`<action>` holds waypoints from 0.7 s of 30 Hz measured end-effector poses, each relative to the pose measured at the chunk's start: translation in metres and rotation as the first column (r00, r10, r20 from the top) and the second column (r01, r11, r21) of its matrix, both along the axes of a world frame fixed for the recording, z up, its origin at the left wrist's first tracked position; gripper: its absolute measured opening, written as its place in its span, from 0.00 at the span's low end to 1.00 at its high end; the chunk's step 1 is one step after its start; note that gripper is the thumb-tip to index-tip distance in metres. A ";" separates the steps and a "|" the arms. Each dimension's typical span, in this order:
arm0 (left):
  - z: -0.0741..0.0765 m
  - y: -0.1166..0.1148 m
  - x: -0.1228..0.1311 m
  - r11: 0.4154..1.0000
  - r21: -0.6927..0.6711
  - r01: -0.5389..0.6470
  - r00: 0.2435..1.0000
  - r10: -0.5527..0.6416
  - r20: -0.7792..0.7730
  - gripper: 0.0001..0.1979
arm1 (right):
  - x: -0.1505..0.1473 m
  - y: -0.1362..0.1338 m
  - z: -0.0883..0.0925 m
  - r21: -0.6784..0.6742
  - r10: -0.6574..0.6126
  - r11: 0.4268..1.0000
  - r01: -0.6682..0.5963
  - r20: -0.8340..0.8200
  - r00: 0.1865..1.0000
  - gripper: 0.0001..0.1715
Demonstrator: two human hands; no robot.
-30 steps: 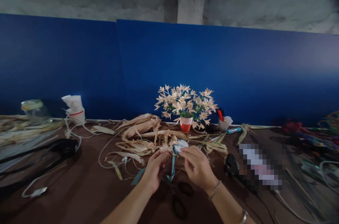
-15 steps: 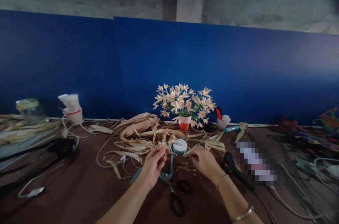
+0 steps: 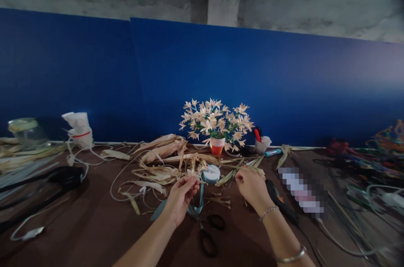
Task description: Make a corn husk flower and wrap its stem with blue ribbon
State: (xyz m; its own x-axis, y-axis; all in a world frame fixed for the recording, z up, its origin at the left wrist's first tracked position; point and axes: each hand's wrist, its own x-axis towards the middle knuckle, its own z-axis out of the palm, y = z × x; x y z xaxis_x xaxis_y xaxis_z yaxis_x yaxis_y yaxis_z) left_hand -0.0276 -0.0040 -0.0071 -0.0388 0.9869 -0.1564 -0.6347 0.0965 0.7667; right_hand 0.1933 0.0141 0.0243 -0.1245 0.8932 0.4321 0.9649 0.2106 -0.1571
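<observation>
Just beside left fingers lies ribbon spool.

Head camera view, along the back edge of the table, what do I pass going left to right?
Glass jar, white cup with red band, dried husk pile, pot of pale flowers, small cup holding red handles, blue marker, colourful tangle.

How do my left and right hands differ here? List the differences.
The left hand pinches a small husk flower beside the teal ribbon; the right hand reaches among loose husk strips, grip unclear. The right wrist wears a bracelet; the left is bare. Both hover over the brown table, near the scissors.
</observation>
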 end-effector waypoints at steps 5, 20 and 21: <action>0.001 -0.002 0.000 0.998 0.035 0.050 0.996 -0.048 -0.075 0.07 | -0.004 0.000 -0.005 -0.126 0.062 0.990 -0.060 0.010 0.998 0.09; 0.004 -0.003 0.001 0.996 0.030 0.080 0.996 -0.078 -0.052 0.09 | -0.036 0.008 -0.016 -0.231 0.263 0.949 -0.215 0.203 0.943 0.06; 0.004 -0.002 0.001 0.997 0.024 0.077 0.996 -0.076 -0.047 0.09 | -0.037 0.008 -0.016 -0.227 0.277 0.947 -0.229 0.210 0.938 0.06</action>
